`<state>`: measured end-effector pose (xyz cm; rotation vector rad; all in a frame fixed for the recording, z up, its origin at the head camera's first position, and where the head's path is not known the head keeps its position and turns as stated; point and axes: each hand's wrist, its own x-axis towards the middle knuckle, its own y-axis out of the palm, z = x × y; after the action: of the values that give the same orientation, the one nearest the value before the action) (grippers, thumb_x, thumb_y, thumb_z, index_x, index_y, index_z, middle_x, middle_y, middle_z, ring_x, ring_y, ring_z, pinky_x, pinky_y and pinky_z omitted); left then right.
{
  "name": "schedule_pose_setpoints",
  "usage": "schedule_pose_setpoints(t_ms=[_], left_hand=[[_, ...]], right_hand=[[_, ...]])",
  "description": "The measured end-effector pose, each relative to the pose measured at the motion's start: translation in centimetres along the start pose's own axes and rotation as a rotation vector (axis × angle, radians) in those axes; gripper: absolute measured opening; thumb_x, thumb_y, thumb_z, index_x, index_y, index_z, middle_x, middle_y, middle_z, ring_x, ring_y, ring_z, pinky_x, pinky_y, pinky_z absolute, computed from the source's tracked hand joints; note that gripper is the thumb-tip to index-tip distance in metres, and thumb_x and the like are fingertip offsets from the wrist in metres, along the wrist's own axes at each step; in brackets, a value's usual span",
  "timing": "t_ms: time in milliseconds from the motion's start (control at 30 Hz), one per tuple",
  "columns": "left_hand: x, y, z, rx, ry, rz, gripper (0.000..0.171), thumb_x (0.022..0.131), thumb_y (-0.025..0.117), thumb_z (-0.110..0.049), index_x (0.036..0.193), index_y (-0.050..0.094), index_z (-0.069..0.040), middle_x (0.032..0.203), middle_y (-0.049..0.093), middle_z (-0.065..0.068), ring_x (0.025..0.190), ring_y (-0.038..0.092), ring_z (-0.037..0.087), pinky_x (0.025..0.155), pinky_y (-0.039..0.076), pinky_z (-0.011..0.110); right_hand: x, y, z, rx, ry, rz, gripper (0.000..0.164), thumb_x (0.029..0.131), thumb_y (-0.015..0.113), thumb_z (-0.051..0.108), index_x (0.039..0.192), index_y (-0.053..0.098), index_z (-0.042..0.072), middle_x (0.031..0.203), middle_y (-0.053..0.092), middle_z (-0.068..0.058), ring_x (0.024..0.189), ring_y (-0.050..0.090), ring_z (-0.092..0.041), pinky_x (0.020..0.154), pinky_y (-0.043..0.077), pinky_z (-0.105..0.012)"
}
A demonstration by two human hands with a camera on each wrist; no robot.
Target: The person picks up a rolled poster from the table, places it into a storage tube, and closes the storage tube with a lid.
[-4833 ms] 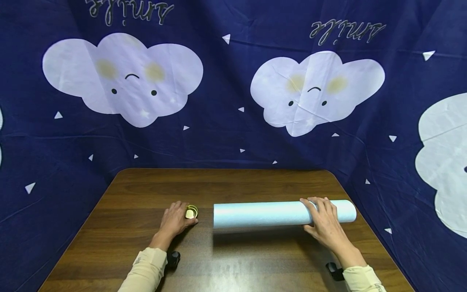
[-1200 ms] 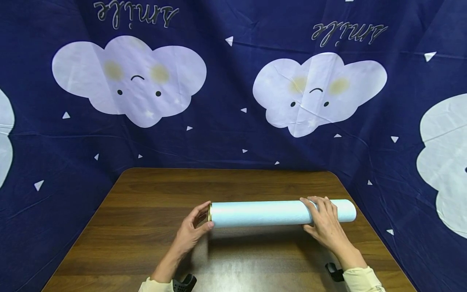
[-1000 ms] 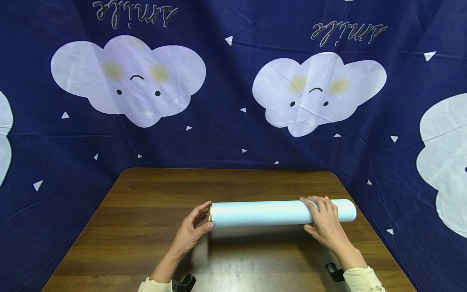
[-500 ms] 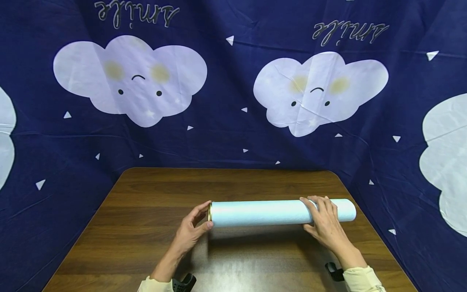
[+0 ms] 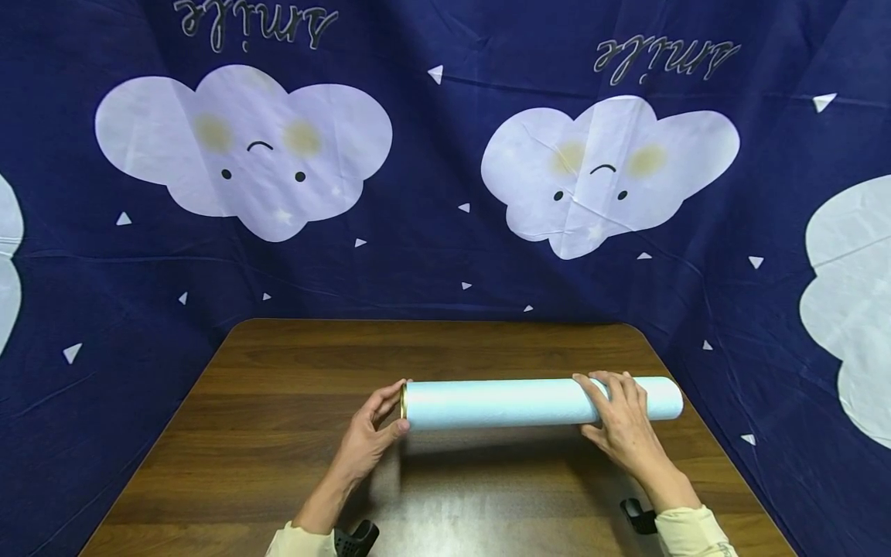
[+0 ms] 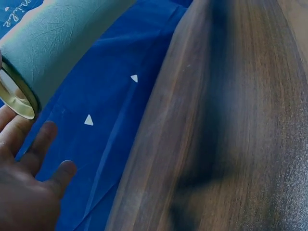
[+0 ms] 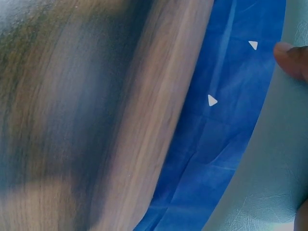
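Observation:
A long light-blue tube (image 5: 494,403) lies level above the table, its shadow falling on the wood below. My right hand (image 5: 623,425) grips it near its right end, fingers over the top and thumb on the near side. At the left end sits a gold metal lid (image 5: 403,403), its rim flush against the tube. My left hand (image 5: 365,441) pinches this end between the thumb and the fingers. The left wrist view shows the recessed gold lid (image 6: 20,107) with fingertips at its rim. In the right wrist view a thumb (image 7: 292,60) presses the tube (image 7: 262,163).
The brown wooden table (image 5: 278,433) has rounded far corners. Behind it hangs a dark blue curtain (image 5: 431,155) with white clouds and small triangles. Black wrist devices show at the left wrist (image 5: 356,539) and right wrist (image 5: 638,516).
Since the oldest frame, my left hand has lifted the gold lid off the table and brought it right, onto the tube's left end. Over the last second both hands stay almost still.

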<state>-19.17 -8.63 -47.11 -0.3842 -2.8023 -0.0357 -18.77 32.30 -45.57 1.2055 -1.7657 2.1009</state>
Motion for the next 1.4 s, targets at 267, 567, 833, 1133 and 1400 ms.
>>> schedule_pose_setpoints(t_ms=[267, 567, 833, 1133, 1400], left_hand=[[0.0, 0.0, 0.3, 0.044, 0.033, 0.004, 0.054, 0.082, 0.070, -0.017, 0.129, 0.050, -0.001, 0.144, 0.043, 0.019, 0.131, 0.044, 0.002, 0.101, 0.034, 0.009], [0.3, 0.2, 0.5, 0.047, 0.081, 0.000, 0.056, 0.079, 0.070, -0.023, 0.127, 0.052, -0.002, 0.142, 0.045, 0.020, 0.132, 0.045, 0.006, 0.103, 0.031, 0.008], [0.3, -0.7, 0.3, 0.111, 0.065, 0.009, 0.056, 0.080, 0.071, -0.020, 0.131, 0.051, -0.006, 0.142, 0.047, 0.015, 0.128, 0.043, -0.003, 0.103, 0.029, 0.009], [-0.1, -2.4, -0.4, 0.264, 0.043, 0.022, 0.062, 0.083, 0.070, -0.017, 0.139, 0.045, -0.022, 0.143, 0.049, 0.007, 0.130, 0.039, -0.002, 0.110, 0.034, 0.039], [-0.3, -4.3, -1.6, 0.333, 0.048, -0.064, 0.058, 0.086, 0.066, -0.009, 0.139, 0.044, -0.015, 0.141, 0.051, 0.010, 0.136, 0.038, 0.023, 0.108, 0.036, 0.046]], right_hand=[[0.1, 0.0, -0.1, 0.000, -0.009, -0.008, 0.095, 0.044, 0.093, 0.013, 0.131, 0.054, 0.015, 0.119, 0.051, -0.019, 0.112, 0.043, -0.042, 0.096, 0.027, -0.061], [0.1, 0.0, 0.0, -0.002, -0.006, -0.013, 0.097, 0.042, 0.093, 0.012, 0.131, 0.053, 0.016, 0.119, 0.052, -0.018, 0.113, 0.043, -0.040, 0.097, 0.028, -0.061], [0.3, -0.3, 0.5, -0.007, -0.007, -0.013, 0.099, 0.042, 0.094, 0.012, 0.132, 0.052, 0.018, 0.121, 0.051, -0.018, 0.114, 0.042, -0.040, 0.097, 0.028, -0.061], [0.3, -0.1, 0.9, -0.009, 0.010, -0.021, 0.099, 0.042, 0.094, 0.013, 0.131, 0.052, 0.019, 0.120, 0.051, -0.019, 0.113, 0.044, -0.043, 0.094, 0.029, -0.061], [0.1, 0.2, 0.9, -0.015, 0.031, -0.029, 0.099, 0.042, 0.094, 0.013, 0.131, 0.053, 0.019, 0.120, 0.051, -0.019, 0.111, 0.043, -0.043, 0.094, 0.030, -0.060]])
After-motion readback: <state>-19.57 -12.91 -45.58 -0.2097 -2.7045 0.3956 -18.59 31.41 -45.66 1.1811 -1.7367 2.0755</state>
